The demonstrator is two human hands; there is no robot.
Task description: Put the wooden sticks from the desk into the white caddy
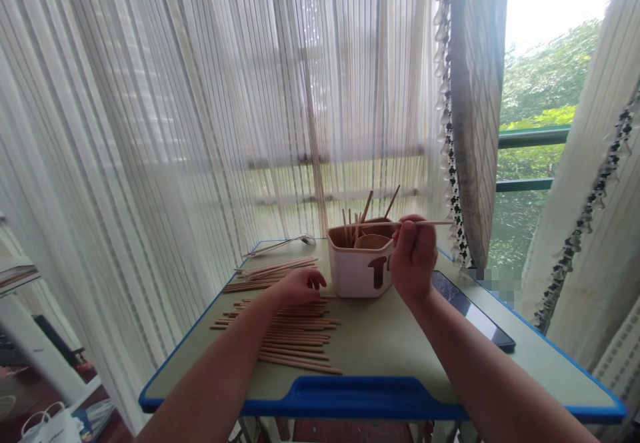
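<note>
My right hand (414,256) is closed around a wooden chopstick (435,223), held level above the right side of the utensil holder (353,273). The holder is pale with a brown rim and a dark cutout on its front. Several chopsticks (345,223) and a round wooden-looking piece (374,241) show inside it. My left hand (301,286) rests low to the left of the holder, fingers loosely bent and apart, over a spread row of wooden chopsticks (300,336). A chopstick end shows just beyond its fingertips; whether they touch it is hidden.
More chopsticks (280,269) lie behind my left hand, with a metal spoon (306,239) farther back. A dark tablet or phone (473,313) lies to the right on the blue-edged table (380,356). Sheer curtains (225,96) hang close behind the table.
</note>
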